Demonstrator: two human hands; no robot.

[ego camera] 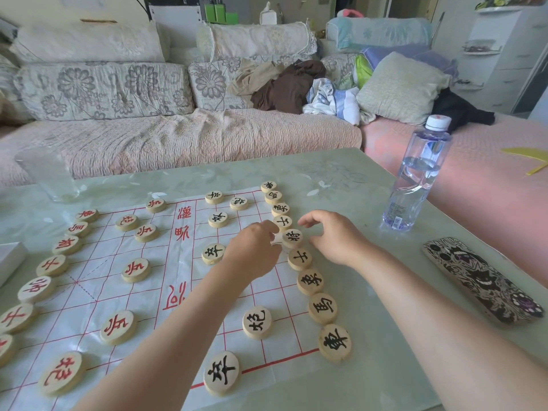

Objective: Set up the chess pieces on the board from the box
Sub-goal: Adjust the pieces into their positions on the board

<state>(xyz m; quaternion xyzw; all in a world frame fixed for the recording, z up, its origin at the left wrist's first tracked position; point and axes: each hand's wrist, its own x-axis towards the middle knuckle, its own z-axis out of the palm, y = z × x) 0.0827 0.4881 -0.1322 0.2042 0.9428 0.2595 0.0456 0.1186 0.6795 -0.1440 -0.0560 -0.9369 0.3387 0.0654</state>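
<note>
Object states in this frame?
Clear plastic water bottle: upright, capped, partly full.
Phone in patterned black-and-white case: face down.
White paper board with red lines: spread flat.
Round wooden black-marked piece between hands: flat, face up.
Left hand: fingers curled at that piece; grip unclear.
Right hand: open, holds nothing.

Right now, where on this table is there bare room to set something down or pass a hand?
Bare tabletop lies beyond the board, between glass and bottle; another strip runs between the black back row and the patterned phone. Crowded: mid-row, between left hand and right hand.
</note>
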